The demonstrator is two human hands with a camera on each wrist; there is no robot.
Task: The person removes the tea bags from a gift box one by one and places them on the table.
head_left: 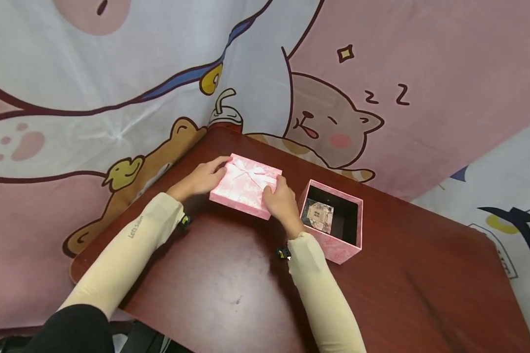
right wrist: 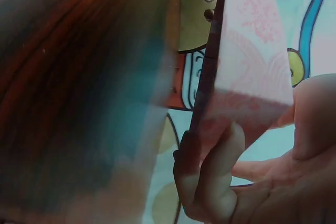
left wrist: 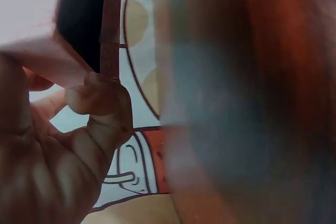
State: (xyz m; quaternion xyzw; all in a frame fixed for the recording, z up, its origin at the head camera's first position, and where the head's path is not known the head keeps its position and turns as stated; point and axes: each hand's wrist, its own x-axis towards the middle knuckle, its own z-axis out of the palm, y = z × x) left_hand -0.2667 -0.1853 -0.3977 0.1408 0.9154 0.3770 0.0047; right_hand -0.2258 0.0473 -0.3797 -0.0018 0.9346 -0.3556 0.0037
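Note:
Both hands hold a pink patterned box lid (head_left: 243, 189) with a ribbon bow on top, lifted over the table. My left hand (head_left: 204, 177) grips its left side; in the left wrist view, bent fingers (left wrist: 105, 98) catch the lid's lower edge beside its dark inside. On the opposite side my right hand (head_left: 283, 202) has its thumb on the top, and the right wrist view shows its fingers (right wrist: 218, 166) curled at the rim. Just right of that hand stands the matching pink box (head_left: 335, 252), uncovered, with a dark inside. A small card-like piece with a house picture (head_left: 320, 215) is in it.
The reddish-brown wooden table (head_left: 402, 289) reaches from the near edge to a cartoon-printed cloth (head_left: 168, 142) hung behind and at the sides. The open box's left wall stands close to the right forearm (head_left: 318, 279).

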